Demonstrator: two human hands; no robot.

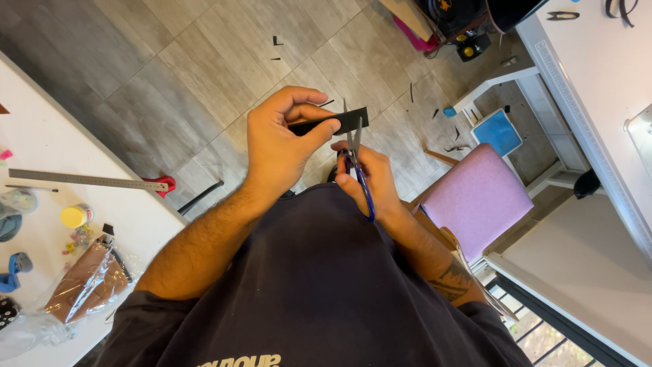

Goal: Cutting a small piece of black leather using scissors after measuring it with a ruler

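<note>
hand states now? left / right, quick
Left hand: closed, pinching a black strip.
Right hand: closed on blue-handled scissors, blades at the strip.

A clear plastic bag [85, 282] of brown material lies at lower left on the white tabletop [41, 136]. Just above it stands a small yellow-lidded jar [75, 216].
</note>
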